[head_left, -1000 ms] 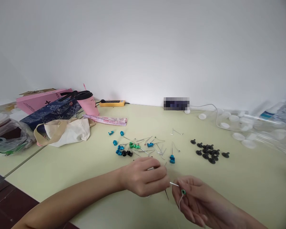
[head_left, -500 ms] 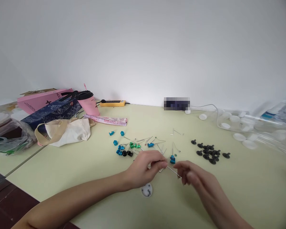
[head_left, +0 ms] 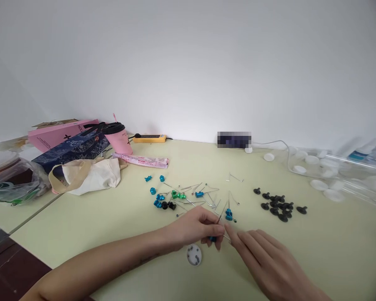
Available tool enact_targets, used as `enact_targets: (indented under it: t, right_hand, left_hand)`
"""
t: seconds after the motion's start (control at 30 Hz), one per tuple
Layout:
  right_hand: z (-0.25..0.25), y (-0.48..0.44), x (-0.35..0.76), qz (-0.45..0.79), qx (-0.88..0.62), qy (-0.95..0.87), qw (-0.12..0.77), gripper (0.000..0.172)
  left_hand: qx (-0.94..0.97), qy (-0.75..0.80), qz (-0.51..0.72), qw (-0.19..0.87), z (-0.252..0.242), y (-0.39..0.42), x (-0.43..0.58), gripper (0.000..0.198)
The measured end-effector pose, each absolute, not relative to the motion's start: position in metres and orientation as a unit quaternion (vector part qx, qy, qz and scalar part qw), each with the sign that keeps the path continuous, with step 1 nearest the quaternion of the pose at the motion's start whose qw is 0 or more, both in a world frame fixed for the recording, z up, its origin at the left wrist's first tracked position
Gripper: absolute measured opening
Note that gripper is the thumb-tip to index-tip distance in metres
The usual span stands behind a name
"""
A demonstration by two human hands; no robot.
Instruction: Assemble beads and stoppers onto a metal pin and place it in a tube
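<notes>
My left hand (head_left: 203, 228) is closed on a small shiny blue metal fitting (head_left: 212, 238) with a thin metal rod (head_left: 221, 214) sticking up from it. Another bit of thin rod pokes out to the right of my left fingertips. My right hand (head_left: 263, 259) is open, back up, its fingers stretched out and its index fingertip beside my left thumb; its thumb is hidden. Just beyond both hands stands a blue fitting (head_left: 228, 214) with bent wires. Below my left hand lies a round white cap (head_left: 194, 255) holding several tiny metal pieces.
Bent metal rods, blue fittings (head_left: 160, 197), green fittings (head_left: 178, 195) and black pieces (head_left: 168, 205) lie beyond my left hand. Black suction cups (head_left: 274, 205) are grouped right. Clear tubes and white caps (head_left: 318, 184) sit far right; a cloth bag (head_left: 97, 175) and pink cup (head_left: 120, 140) left.
The blue fitting now shows in my left hand, which has turned and lowered slightly. My right hand has gone from curled fingers to stretched fingers, palm down.
</notes>
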State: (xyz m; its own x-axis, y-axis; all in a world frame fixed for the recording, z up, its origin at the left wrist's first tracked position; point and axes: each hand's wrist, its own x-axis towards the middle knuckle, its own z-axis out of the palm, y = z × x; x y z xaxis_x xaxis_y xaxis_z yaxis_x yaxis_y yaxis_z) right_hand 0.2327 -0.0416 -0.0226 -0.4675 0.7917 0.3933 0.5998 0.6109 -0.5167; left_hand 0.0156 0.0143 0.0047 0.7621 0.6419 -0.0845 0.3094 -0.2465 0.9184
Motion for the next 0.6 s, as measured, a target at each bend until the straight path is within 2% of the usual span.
enact_targets:
  t: [0.03,0.1,0.17,0.23,0.3,0.4,0.6]
  right_hand:
    - [-0.022,-0.041,0.233,0.159,-0.415,-0.839,0.315,0.034]
    - [-0.018,-0.041,0.230,0.232,-0.441,-0.796,0.343,0.042]
    - [-0.011,-0.040,0.224,0.424,-0.466,-0.688,0.359,0.049]
    - [-0.005,-0.041,0.216,0.625,-0.458,-0.536,0.334,0.062]
    - [0.000,-0.045,0.208,0.735,-0.433,-0.423,0.306,0.057]
    - [0.003,-0.051,0.202,0.770,-0.395,-0.391,0.313,0.040]
    - [0.005,-0.051,0.211,0.812,-0.325,-0.357,0.328,0.029]
  left_hand:
    - [0.776,0.304,0.161,0.529,0.006,0.015,0.015,0.032]
    - [0.833,0.285,0.234,0.413,0.007,0.015,0.015,0.027]
    - [0.896,0.203,0.327,0.219,0.007,0.015,0.014,0.022]
    - [0.912,0.101,0.395,0.053,0.006,0.015,0.014,0.020]
    - [0.905,0.048,0.421,-0.041,0.005,0.016,0.014,0.018]
    - [0.903,0.045,0.421,-0.078,0.004,0.017,0.015,0.016]
    - [0.902,0.054,0.423,-0.062,0.004,0.020,0.015,0.019]
